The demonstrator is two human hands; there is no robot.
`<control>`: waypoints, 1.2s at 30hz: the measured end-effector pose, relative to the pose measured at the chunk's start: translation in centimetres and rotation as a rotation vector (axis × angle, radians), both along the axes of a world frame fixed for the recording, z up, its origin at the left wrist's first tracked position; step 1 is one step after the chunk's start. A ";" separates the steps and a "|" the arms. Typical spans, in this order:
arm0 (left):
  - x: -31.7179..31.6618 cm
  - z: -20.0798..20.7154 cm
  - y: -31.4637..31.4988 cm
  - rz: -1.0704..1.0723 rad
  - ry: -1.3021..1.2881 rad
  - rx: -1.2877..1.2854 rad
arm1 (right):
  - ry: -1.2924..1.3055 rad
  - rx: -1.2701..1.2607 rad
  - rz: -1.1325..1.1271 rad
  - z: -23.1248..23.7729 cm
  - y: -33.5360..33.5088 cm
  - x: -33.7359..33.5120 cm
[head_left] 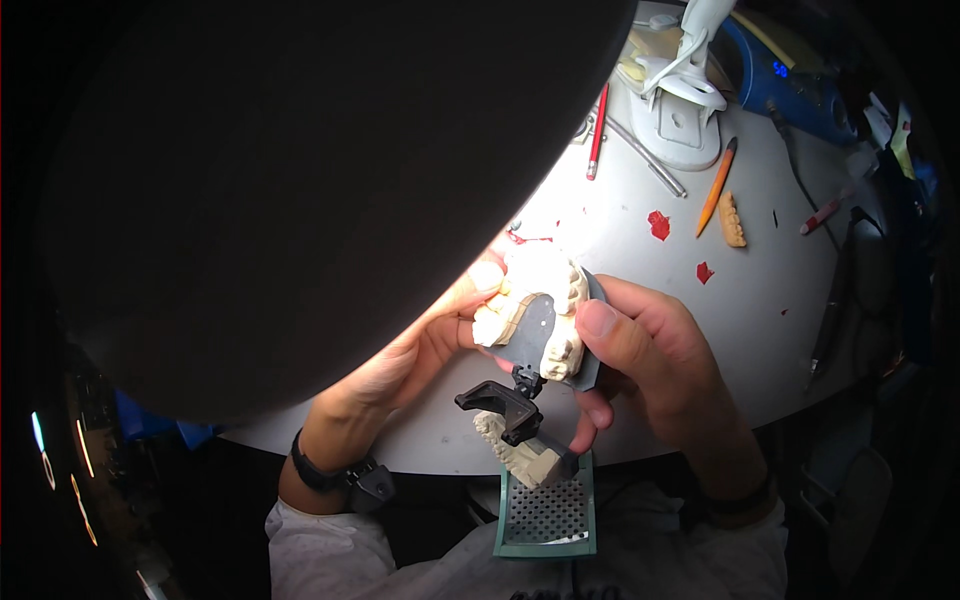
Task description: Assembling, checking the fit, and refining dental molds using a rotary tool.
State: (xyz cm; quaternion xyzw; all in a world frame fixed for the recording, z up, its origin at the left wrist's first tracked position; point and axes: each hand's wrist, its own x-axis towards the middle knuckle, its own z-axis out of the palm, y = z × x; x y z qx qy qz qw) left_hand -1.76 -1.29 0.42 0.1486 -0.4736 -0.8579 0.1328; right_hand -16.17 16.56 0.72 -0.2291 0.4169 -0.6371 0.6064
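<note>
While holding a big cream tooth model over the near part of the white table, curled the right hand around its right side, thumb on top and fingers tucked under the gray plate. Gripped the left side with the left hand, thumb bent close; could not tell the spread of its other fingers, partly hidden by the model and a huge dark shape. Had a second tooth model just nearer, joined on by a black hinge, above a green tray. Saw a glowing blue number on a blue machine, far right, and dark letters on the gray shirt, cut off at the near edge. Spotted farther back a red pencil, a silver stick, a white stand, red scraps, and an orange stick beside a tan row of teeth.
</note>
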 end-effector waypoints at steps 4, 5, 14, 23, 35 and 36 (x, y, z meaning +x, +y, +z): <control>0.1 -0.1 -0.1 -0.008 -0.016 0.039 | -0.001 0.005 0.010 0.1 0.0 -0.1; 0.1 -0.1 -0.1 -0.007 -0.016 0.038 | -0.001 0.005 0.006 0.2 0.0 0.0; 0.8 -1.0 -0.1 0.015 -0.031 0.024 | 0.018 -0.015 0.005 -0.2 0.0 0.0; 1.5 -1.8 -1.1 -0.030 0.037 -0.099 | 0.066 0.057 -0.023 -0.2 0.1 -0.4; -1.6 -0.8 0.1 0.020 -0.316 -0.177 | 0.932 0.140 -0.751 -1.9 2.5 -2.3; -1.3 -0.9 0.3 0.030 -0.331 -0.188 | 0.979 0.137 -0.771 -2.7 3.4 -2.8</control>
